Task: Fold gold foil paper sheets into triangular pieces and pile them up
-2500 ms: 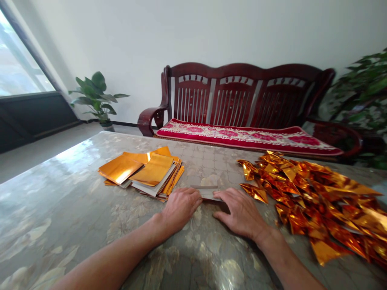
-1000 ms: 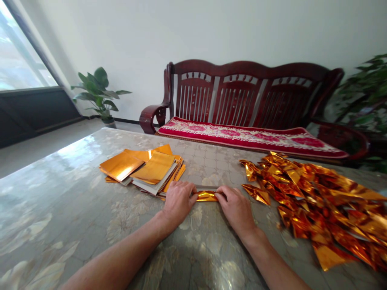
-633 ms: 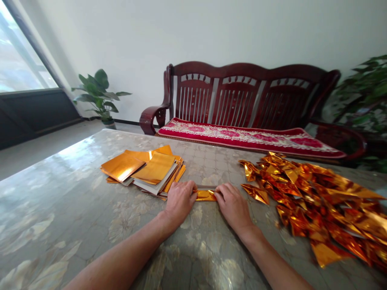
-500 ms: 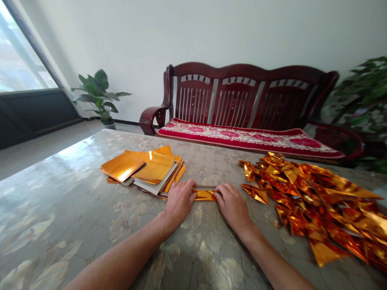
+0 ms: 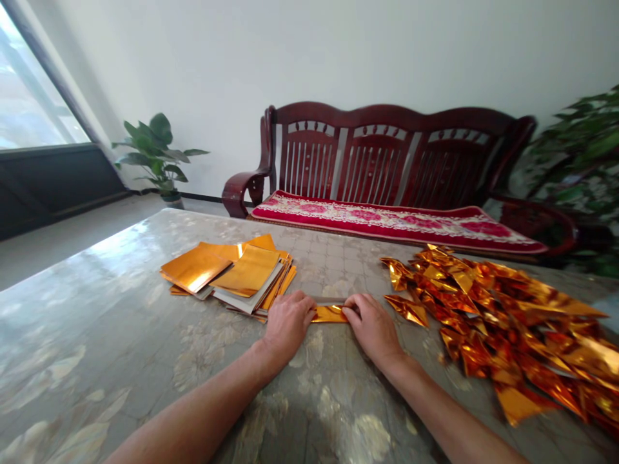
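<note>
Between my hands, on the tabletop, lies a sheet of gold foil paper point(image 5: 329, 314) folded into a narrow strip, with a thin greyish edge along its far side. My left hand point(image 5: 289, 325) is closed on the strip's left end, its fingertips pressed together. At the right end my right hand point(image 5: 373, 327) pinches the strip between thumb and fingers. Both ends of the paper are hidden by my fingers. Just beyond my left hand, a loose stack of flat gold paper sheets point(image 5: 246, 269) lies fanned out, some showing pale undersides.
A heap of folded gold foil pieces point(image 5: 512, 328) covers the right side of the table point(image 5: 145, 361), which has a glossy floral cover. Behind it stands a dark wooden bench point(image 5: 377, 161) with a red patterned cloth point(image 5: 367, 216). Potted plants point(image 5: 162, 154) stand on both sides.
The strip of gold paper looks flatter and smoother between my hands. Both hands keep their hold in nearly the same place; the view has shifted slightly.
</note>
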Action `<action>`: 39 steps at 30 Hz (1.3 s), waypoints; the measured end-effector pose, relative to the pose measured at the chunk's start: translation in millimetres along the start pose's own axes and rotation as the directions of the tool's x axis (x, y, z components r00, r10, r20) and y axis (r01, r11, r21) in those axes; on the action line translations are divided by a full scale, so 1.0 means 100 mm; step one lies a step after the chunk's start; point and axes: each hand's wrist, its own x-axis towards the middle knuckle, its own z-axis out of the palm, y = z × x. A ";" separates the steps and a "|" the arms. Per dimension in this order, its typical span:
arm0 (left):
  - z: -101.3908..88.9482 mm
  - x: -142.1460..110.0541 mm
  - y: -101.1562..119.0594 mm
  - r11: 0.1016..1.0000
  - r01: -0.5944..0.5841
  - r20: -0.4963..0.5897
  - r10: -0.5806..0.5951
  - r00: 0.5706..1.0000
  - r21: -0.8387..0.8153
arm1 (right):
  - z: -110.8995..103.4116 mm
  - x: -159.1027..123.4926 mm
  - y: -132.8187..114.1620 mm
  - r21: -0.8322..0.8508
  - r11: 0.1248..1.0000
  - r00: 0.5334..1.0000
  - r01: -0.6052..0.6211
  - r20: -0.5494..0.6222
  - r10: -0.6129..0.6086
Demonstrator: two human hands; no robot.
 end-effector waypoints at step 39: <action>0.01 -0.24 0.18 0.878 -0.331 0.224 0.265 0.938 0.346 | -0.07 -0.47 -0.23 -0.302 0.899 0.940 0.318 0.227 -0.256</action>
